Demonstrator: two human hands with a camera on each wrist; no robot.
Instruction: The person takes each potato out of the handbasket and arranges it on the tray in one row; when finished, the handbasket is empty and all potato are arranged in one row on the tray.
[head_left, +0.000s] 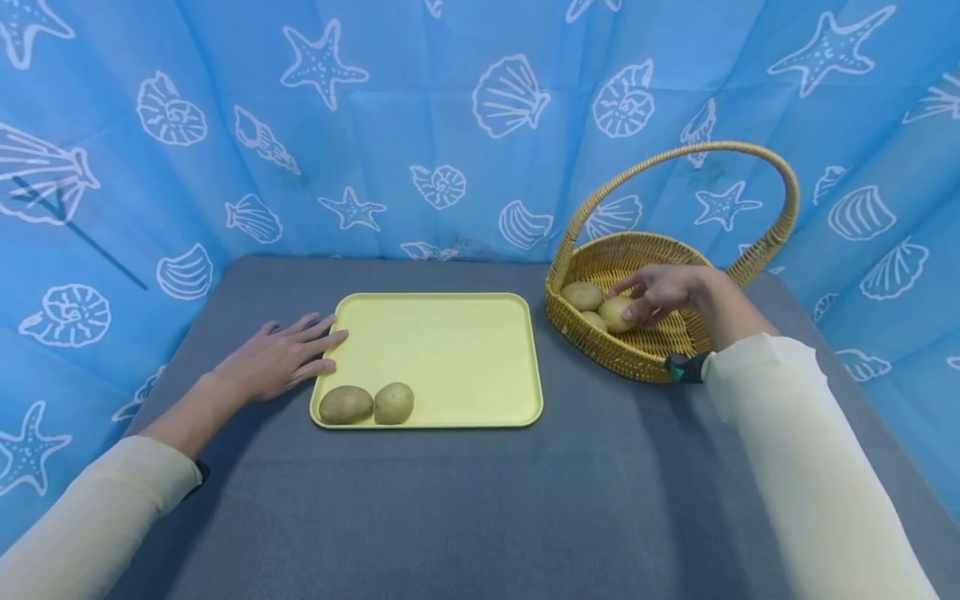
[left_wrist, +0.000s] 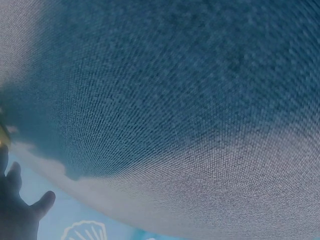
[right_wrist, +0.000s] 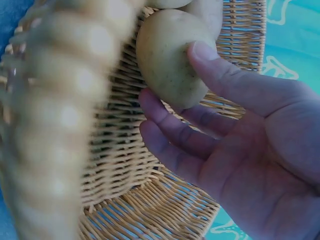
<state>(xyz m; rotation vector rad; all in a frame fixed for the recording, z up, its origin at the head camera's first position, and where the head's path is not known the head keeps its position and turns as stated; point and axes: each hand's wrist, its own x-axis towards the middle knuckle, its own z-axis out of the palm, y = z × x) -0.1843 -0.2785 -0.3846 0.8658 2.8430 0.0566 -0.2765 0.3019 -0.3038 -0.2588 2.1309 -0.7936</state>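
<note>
My right hand (head_left: 663,292) reaches into a wicker basket (head_left: 622,367) and holds a potato (head_left: 617,315), thumb on one side and fingertips on the other. The right wrist view shows the thumb across this potato (right_wrist: 172,57) and the fingers curled beneath it. Beside it in the basket lie two more potatoes, one of them a pale potato (head_left: 582,295) near the left wall. With fingers spread, my left hand (head_left: 273,360) lies at the left edge of a yellow tray (head_left: 442,350). An oblong potato (head_left: 346,405) and a rounder potato (head_left: 393,403) sit in the tray's near left corner.
The basket's tall arched handle (head_left: 675,154) rises above my right hand. A grey cloth covers the table (head_left: 465,500). Behind and around it hangs a blue curtain (head_left: 405,108) with white shells and starfish.
</note>
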